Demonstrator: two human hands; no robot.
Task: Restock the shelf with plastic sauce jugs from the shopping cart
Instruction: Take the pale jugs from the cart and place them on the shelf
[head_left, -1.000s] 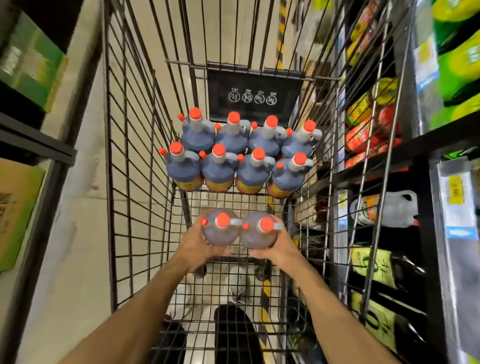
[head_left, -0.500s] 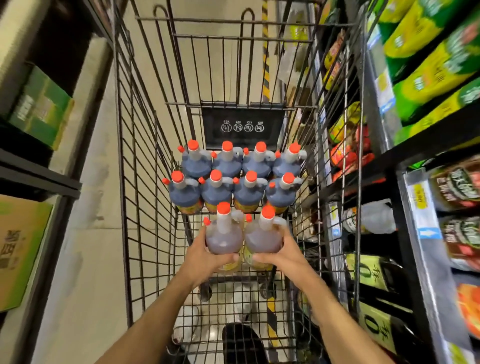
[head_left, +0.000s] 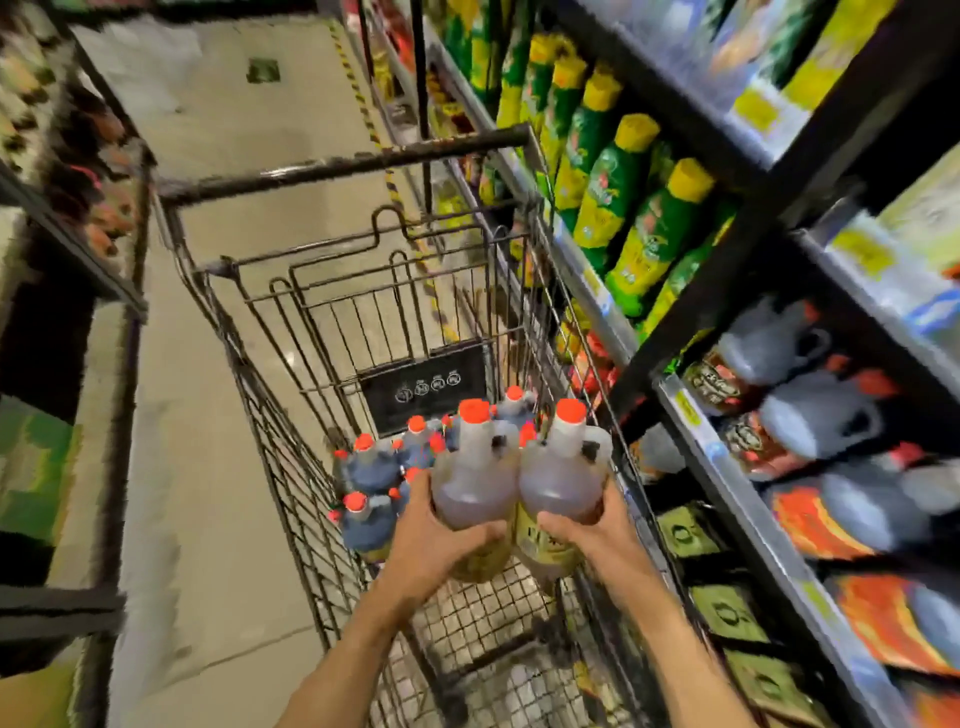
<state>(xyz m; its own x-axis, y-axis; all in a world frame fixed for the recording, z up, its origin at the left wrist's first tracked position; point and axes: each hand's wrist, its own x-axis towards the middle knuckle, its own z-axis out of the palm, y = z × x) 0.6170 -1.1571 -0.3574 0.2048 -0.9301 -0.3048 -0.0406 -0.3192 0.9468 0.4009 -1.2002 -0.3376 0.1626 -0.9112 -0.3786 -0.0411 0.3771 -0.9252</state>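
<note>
Two plastic sauce jugs with orange caps and dark brown sauce are held upright, side by side, above the wire shopping cart (head_left: 291, 395). My left hand (head_left: 431, 545) grips the left jug (head_left: 472, 483) from below and the side. My right hand (head_left: 592, 530) grips the right jug (head_left: 563, 473). Several more jugs (head_left: 369, 478) stand on the cart floor at its far end, partly hidden behind the held pair. On the right, the shelf (head_left: 727, 467) holds matching jugs (head_left: 810, 415) lying in a row.
Green and yellow bags (head_left: 623, 197) fill the shelf level above the jugs. Dark bottles with green labels (head_left: 727, 613) sit on the level below. The cart handle bar (head_left: 343, 163) crosses ahead. Another shelving unit (head_left: 62, 249) lines the left of the concrete aisle.
Both hands have lifted the two jugs up out of the cart and toward the right. My view has risen and turned toward the right-hand shelf.
</note>
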